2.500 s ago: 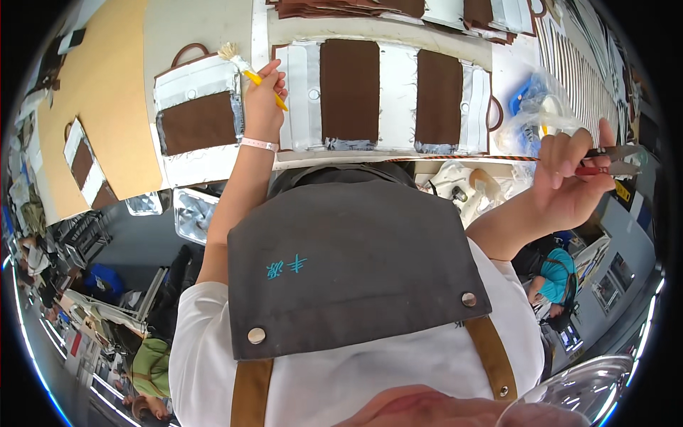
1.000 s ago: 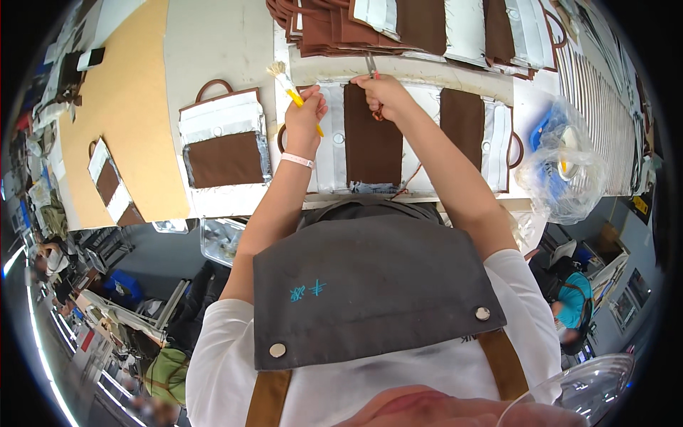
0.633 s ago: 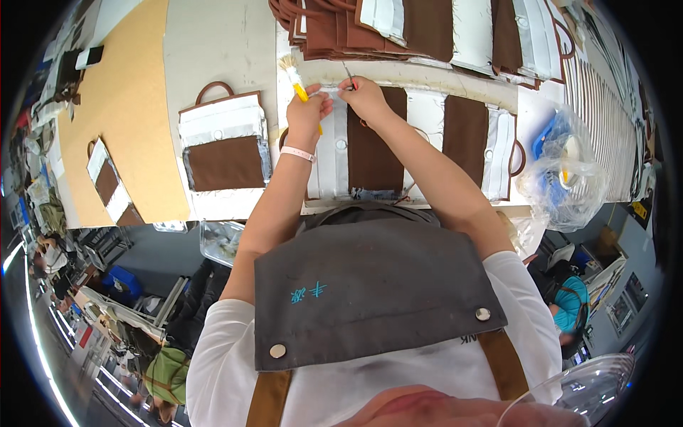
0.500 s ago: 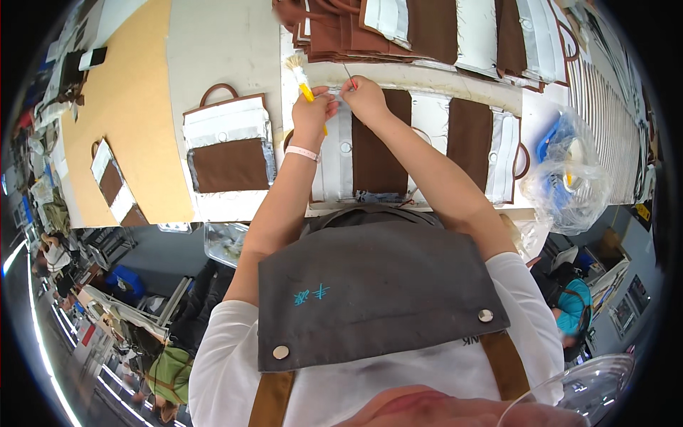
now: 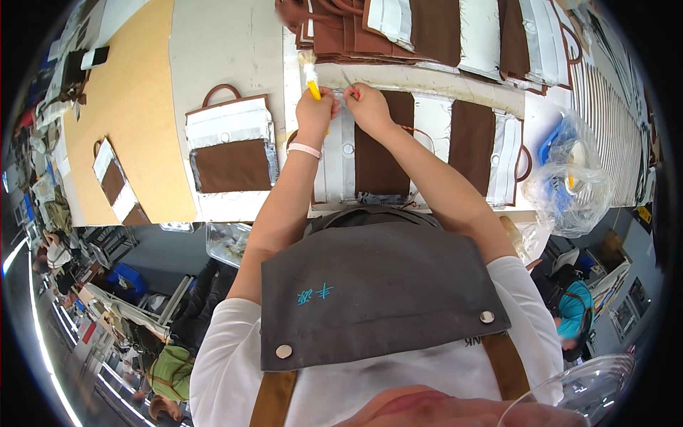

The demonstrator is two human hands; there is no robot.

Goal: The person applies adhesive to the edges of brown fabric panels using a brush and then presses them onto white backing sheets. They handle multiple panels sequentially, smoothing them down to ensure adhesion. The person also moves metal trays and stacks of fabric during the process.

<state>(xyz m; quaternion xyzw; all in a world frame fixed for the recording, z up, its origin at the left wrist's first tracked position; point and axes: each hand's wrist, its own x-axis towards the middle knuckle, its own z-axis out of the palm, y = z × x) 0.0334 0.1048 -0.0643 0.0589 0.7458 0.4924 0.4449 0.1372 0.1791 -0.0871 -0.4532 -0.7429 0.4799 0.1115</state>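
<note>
My left hand [image 5: 314, 117] is closed around the yellow handle of a brush [image 5: 313, 88], whose pale bristles point away from me. Close by on the right, my right hand [image 5: 369, 110] grips a thin, pointed metal tool with a red part [image 5: 346, 77]; its exact kind is too small to make out. Both hands are over the far edge of a brown and white bag piece [image 5: 384, 160], which lies flat on the table in front of me. Whatever the fingertips touch at that edge is hidden. A thin brown handle strap [image 5: 420, 131] shows beside my right forearm.
Another bag piece with a brown handle [image 5: 231, 165] lies to the left, and a small one [image 5: 112, 178] farther left. Brown and white bag pieces [image 5: 435, 32] are stacked at the back. A clear plastic bag [image 5: 569, 192] with blue inside sits at the right edge.
My left fingers have curled in more tightly around the brush. My right hand has turned slightly, tilting the metal tool, and the brown strap beside my right forearm shows more.
</note>
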